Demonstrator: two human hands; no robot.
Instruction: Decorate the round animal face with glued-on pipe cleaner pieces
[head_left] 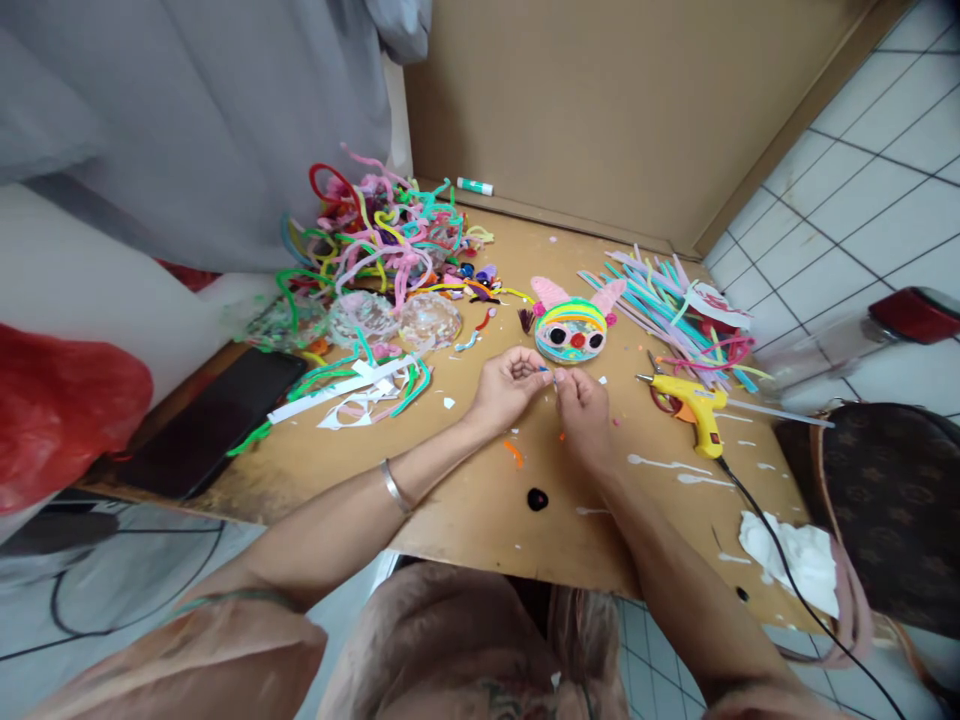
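My left hand [511, 386] pinches a small blue piece [545, 370], its fingertips almost meeting those of my right hand [582, 402]. The right fingers are pressed together too; what lies between them is too small to make out. Just beyond both hands sits a round clear craft face [571, 338] with pink ears, a striped green and yellow band, black-and-white eyes and a red nose. An orange scrap [514, 453] and a black round piece [537, 499] lie on the table nearer to me.
Tangled pipe cleaners [390, 235] and clear plastic shells [429, 320] fill the back left. Straight pipe cleaners [645, 300], a yellow glue gun [697, 405] with a cord, and a tissue [791, 560] are at right. A phone [217, 425] lies left; a brown bag [885, 500] stands right.
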